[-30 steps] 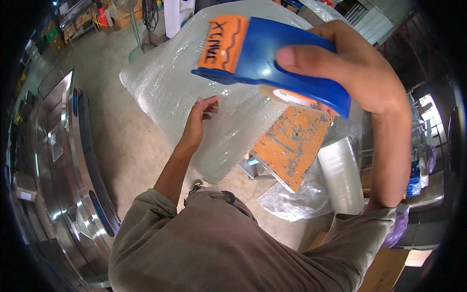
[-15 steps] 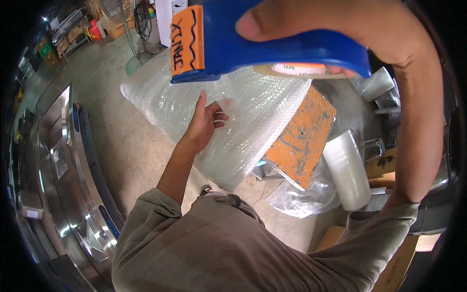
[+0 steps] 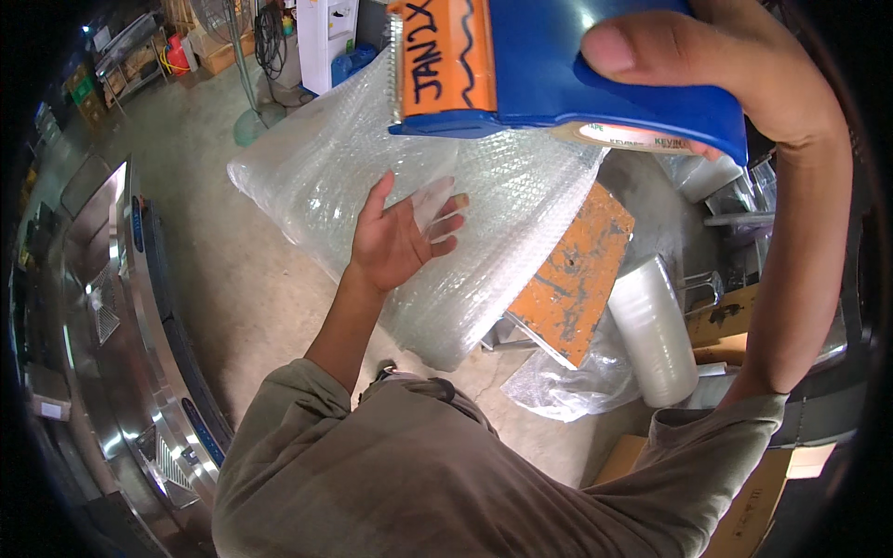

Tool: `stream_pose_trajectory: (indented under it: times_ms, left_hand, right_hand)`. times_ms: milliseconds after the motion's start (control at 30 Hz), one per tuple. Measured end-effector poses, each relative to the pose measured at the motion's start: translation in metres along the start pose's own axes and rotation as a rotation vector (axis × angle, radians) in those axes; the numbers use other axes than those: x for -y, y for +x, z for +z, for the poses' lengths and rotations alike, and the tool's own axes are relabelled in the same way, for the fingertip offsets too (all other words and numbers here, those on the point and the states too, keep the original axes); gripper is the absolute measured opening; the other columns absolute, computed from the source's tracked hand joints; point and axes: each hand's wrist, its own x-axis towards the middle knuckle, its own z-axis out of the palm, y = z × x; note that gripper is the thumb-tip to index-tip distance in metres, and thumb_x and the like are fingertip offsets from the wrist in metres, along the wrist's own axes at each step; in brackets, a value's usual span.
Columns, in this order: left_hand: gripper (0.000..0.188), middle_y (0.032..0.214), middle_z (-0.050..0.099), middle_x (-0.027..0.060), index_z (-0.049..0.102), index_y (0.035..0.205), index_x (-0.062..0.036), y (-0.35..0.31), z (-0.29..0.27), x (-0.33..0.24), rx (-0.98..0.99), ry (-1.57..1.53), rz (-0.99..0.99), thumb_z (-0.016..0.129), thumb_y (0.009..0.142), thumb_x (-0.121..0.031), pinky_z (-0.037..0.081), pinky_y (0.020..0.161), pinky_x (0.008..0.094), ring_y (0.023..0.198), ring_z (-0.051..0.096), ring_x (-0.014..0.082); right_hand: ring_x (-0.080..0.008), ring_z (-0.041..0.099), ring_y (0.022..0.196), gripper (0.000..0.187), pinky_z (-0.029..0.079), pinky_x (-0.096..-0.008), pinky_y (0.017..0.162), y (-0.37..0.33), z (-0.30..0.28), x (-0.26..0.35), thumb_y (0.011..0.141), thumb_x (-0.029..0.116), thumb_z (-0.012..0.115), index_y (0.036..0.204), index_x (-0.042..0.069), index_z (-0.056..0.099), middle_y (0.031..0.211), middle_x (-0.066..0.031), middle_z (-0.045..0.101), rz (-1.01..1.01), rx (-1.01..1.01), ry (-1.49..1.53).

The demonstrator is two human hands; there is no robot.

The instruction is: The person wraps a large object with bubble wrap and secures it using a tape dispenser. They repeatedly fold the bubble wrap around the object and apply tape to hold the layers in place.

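Note:
My right hand (image 3: 721, 56) grips a blue tape dispenser (image 3: 544, 79) high at the top, close to the camera. The dispenser has a toothed edge and an orange label with handwriting, and part of its tape roll shows below. My left hand (image 3: 395, 240) is open, palm up and fingers apart, lower and to the left. A translucent strip, apparently tape (image 3: 433, 200), covers part of its fingers; where its upper end goes I cannot tell. Beneath both hands lies a large item covered in bubble wrap (image 3: 312, 181). What it covers is hidden.
A worn orange board (image 3: 579, 265) juts from under the wrap. Right of it stand a plastic wrap roll (image 3: 656, 335) and cardboard boxes (image 3: 730, 321). Stainless steel units (image 3: 116, 363) line the left. A fan stand (image 3: 244, 74) and a white cabinet (image 3: 326, 42) are at the back.
The dispenser in my right hand has moved right and turned its label more toward the camera. My left hand has opened out, fingers spreading and palm turning up, and shifted slightly right.

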Motion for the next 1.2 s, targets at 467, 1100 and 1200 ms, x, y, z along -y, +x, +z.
stream_pose_trajectory:
  times_ms: [467, 1100, 1200]
  left_hand:
    - [0.048, 0.094, 0.068, 0.0015, 0.059, 0.138, -0.0034, -0.005, -0.017, -0.076, -0.398, 0.789, 0.319, 0.074, 0.093, -0.01, 0.05, 0.073, 0.0242, 0.081, 0.061, 0.0082]
    - [0.099, 0.16, 0.018, 0.0416, 0.024, 0.157, 0.0103, 0.071, -0.056, 0.044, -0.637, 2.454, 0.639, 0.054, 0.097, -0.063, 0.01, 0.124, 0.0595, 0.153, 0.012, 0.0531]
    - [0.098, 0.16, 0.018, 0.0415, 0.022, 0.157, 0.0102, 0.071, -0.04, 0.048, -0.683, 2.445, 0.645, 0.057, 0.097, -0.059, 0.011, 0.124, 0.0592, 0.153, 0.014, 0.0529]
  right_hand:
    - [-0.014, 0.064, 0.065, 0.062, 0.05, -0.0282, 0.061, -0.081, 0.05, -0.131, 0.074, 0.05, 0.086, 0.099, -0.005, 0.072, 0.076, -0.0075, 0.069, 0.13, 0.052, 0.372]
    - [-0.0162, 0.059, 0.061, 0.046, 0.048, -0.0359, 0.058, -0.126, 0.288, -0.221, 0.088, 0.042, 0.081, 0.088, -0.003, 0.07, 0.067, -0.0108, 0.064, 0.478, -0.009, 0.609]
    - [-0.0148, 0.059, 0.06, 0.046, 0.047, -0.0346, 0.056, -0.129, 0.297, -0.234, 0.088, 0.041, 0.081, 0.088, -0.003, 0.07, 0.066, -0.0099, 0.064, 0.443, 0.0, 0.647]
